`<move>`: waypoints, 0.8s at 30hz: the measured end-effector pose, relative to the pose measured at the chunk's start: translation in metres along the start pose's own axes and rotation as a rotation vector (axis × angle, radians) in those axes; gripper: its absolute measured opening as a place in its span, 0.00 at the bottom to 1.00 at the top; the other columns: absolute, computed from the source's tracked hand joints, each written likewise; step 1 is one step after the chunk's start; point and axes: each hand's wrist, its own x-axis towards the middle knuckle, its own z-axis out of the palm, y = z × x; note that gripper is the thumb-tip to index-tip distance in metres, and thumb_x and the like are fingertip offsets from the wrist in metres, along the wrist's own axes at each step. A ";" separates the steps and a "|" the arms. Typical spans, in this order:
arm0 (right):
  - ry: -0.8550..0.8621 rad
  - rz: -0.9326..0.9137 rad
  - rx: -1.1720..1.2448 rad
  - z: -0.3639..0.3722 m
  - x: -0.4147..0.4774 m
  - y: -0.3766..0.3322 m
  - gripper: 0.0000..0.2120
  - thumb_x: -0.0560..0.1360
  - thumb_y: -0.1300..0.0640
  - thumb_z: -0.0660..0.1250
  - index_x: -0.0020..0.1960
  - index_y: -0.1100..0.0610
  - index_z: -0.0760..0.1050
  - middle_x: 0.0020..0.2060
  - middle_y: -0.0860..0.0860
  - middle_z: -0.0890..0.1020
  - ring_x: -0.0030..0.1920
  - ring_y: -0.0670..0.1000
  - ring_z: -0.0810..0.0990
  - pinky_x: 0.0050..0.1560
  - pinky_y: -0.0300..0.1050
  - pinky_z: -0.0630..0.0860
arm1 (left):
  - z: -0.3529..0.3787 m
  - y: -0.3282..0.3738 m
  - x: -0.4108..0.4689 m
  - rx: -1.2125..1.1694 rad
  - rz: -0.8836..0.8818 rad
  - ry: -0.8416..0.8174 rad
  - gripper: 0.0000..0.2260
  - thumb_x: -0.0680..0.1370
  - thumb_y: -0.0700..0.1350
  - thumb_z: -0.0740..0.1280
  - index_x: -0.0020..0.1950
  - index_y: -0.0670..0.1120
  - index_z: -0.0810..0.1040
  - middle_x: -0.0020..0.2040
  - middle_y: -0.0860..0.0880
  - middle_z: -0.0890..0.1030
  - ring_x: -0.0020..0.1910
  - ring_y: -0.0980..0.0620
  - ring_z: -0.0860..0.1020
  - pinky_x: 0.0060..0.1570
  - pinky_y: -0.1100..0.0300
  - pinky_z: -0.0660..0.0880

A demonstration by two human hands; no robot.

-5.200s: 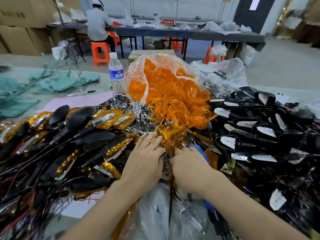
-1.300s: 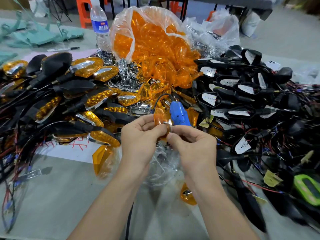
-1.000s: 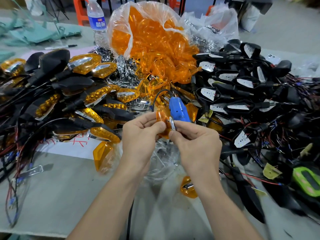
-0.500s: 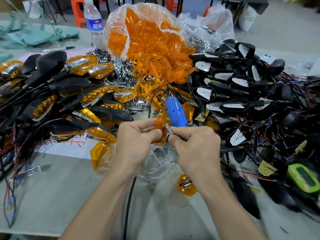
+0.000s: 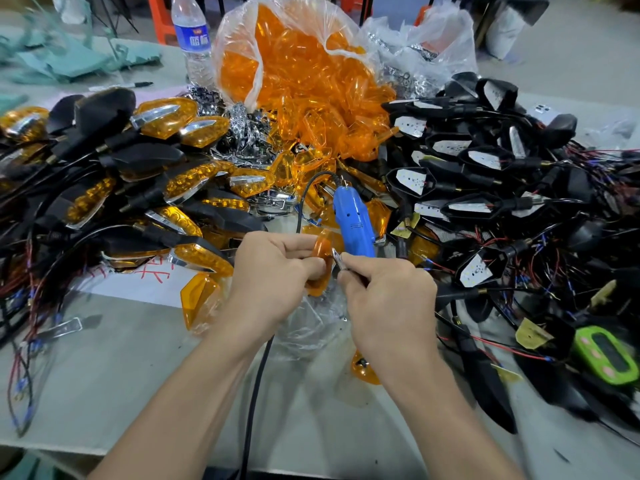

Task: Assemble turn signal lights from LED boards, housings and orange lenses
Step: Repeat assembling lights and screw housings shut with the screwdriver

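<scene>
Fingers (image 5: 294, 244) of the left hand (image 5: 273, 275) clamp an orange lens (image 5: 320, 254), and the right hand (image 5: 388, 299) pinches a small silver piece (image 5: 336, 261) against it. Finished lights (image 5: 180, 188) heap toward the table's (image 5: 121, 375) left edge, and lensless housings (image 5: 467, 206) crowd the right, so plenty remains.

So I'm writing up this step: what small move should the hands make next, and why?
Probably press the small silver piece into the orange lens: the right hand pinches it at the lens edge, while the left hand grips the lens. It looks unseated.

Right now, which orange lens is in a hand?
The lens pinched by the left hand; the others lie on the table or in the clear bag.
</scene>
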 end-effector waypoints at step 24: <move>-0.331 0.355 1.158 0.006 0.001 0.014 0.06 0.78 0.63 0.73 0.54 0.61 0.86 0.42 0.59 0.86 0.43 0.57 0.84 0.48 0.48 0.85 | 0.006 -0.004 0.004 -0.650 -0.134 -0.087 0.10 0.66 0.41 0.74 0.45 0.40 0.84 0.38 0.44 0.86 0.33 0.51 0.84 0.34 0.62 0.81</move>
